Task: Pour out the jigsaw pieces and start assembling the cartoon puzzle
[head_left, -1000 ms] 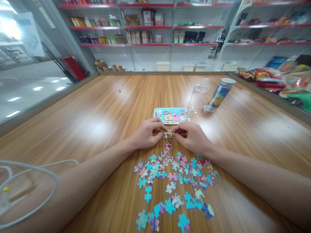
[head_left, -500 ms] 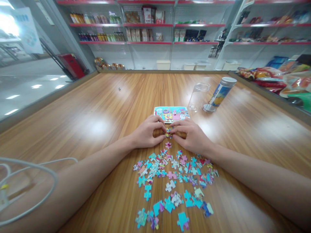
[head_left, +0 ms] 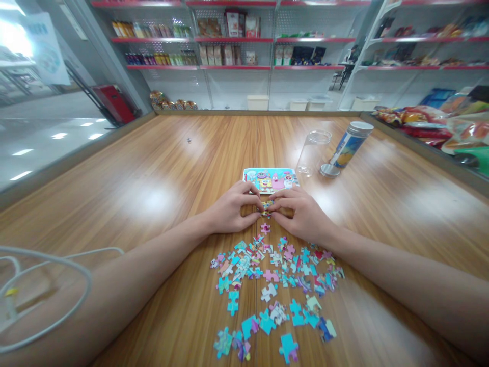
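My left hand (head_left: 239, 206) and my right hand (head_left: 300, 211) face each other at mid-table, fingers curled in. Between their fingertips lies a small cluster of yellow jigsaw puzzle pieces (head_left: 266, 207), gripped from both sides and partly hidden by the fingers. Just behind it is a picture card (head_left: 271, 179) with colourful cartoon characters. A single pink puzzle piece (head_left: 265, 228) lies on the near side of the cluster. Many loose puzzle pieces (head_left: 267, 275), mostly light blue, pink and white, are scattered between my forearms.
A clear plastic jar (head_left: 313, 153) stands behind my right hand, beside a blue canister (head_left: 350, 145) and a round metal lid (head_left: 329, 170). A white cable (head_left: 86, 285) loops over my left forearm. Snack bags (head_left: 424, 120) sit past the table's right edge; stocked shelves (head_left: 233, 38) stand behind.
Both hands keep nearly the same hold on the yellow pieces. The whole view has shifted very slightly; the scattered pieces have not moved on the table.
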`<state>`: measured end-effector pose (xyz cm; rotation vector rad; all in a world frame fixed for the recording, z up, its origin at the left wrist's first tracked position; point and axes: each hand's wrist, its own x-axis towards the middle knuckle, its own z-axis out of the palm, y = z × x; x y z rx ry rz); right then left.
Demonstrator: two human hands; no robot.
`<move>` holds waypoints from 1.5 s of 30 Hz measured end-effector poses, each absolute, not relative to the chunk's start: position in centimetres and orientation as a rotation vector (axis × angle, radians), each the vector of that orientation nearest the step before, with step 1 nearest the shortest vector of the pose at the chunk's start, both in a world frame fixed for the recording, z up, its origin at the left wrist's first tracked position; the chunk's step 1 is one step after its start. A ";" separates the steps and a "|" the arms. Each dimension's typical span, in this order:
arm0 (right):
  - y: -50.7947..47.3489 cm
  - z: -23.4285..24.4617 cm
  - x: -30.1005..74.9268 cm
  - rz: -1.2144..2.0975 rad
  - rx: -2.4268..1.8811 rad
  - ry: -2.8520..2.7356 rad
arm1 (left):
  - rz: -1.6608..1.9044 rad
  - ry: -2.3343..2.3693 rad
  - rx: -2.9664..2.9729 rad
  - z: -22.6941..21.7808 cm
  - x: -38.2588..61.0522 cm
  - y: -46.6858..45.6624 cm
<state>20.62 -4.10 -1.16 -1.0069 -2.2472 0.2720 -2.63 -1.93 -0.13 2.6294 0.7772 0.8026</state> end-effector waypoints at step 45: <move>-4.4 -0.8 20.6 0.239 -1.110 -2.247 | 0.802 0.759 2.567 -0.3 -2.8 -1.7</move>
